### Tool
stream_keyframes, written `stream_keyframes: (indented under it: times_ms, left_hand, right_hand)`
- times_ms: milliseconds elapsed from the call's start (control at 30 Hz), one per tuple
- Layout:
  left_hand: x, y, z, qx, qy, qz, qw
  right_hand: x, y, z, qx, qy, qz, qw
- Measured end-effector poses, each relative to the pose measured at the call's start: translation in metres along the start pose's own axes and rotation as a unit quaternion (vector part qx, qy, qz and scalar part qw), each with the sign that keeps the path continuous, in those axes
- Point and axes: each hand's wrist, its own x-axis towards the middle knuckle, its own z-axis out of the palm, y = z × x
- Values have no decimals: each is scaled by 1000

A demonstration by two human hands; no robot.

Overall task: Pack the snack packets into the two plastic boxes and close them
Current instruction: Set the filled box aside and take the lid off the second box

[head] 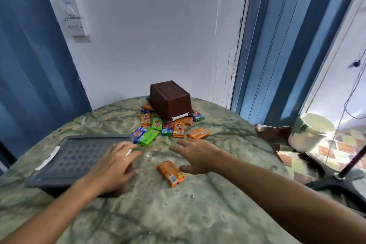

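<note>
Right now we see a green marbled table (pixel 198 214) with two plastic boxes on it. Our left hand (pixel 112 166) lies flat on the near right part of a grey box (pixel 75 160), which sits at the left of the table with its patterned lid on and a white clip (pixel 48 157) showing along its left edge; the fingers are spread and relaxed, pressing down rather than curling round anything. Our right hand (pixel 196 156) hovers over the middle of the table with its fingers stretched out and apart, grasping nothing. Just beside its thumb, on the near side, lies a single orange packet (pixel 170 172), apart from the others, and we cannot tell whether the thumb touches it. Farther back, near the white wall (pixel 148 25), a brown box (pixel 169 100) stands upside down, tilted, with its rim resting on a heap of snack packets (pixel 164 125) in orange, green and blue. The heap spreads from under the brown box toward us, and a green packet (pixel 148 137) and a blue packet (pixel 138 133) at its near edge lie just beside the far right corner of the grey box. Another orange packet (pixel 198 133) lies at the right of the heap, just beyond our right fingertips. Off the table to the right stands a pale bucket (pixel 311 132).
</note>
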Motion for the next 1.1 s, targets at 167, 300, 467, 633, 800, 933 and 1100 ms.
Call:
stream_keyframes:
  times_ms: [167,300,467,633,800,933,1100]
  left_hand:
    - [21,38,-8,-11,-15,-23,1000]
    - [50,66,4,-26,-24,-49,998]
    - [96,110,54,-76,-28,-94,992]
    - [155,161,85,-113,-80,-120,983]
    - [217,186,74,-61,-97,-109,987]
    - [241,205,65,-46,-104,-143,983]
    - [252,232,56,-17,-107,-204,973]
  right_hand:
    - [-31,43,-7,-1,5,-5,1000]
    - [-35,71,15,19,-7,-16,1000]
    - [-40,123,55,25,-47,-34,998]
    - [-71,204,65,11,-77,-24,997]
    - [-77,282,62,9,-68,-26,997]
    - [-64,320,62,-21,-44,-67,997]
    - [-52,348,50,-15,-14,-134,991]
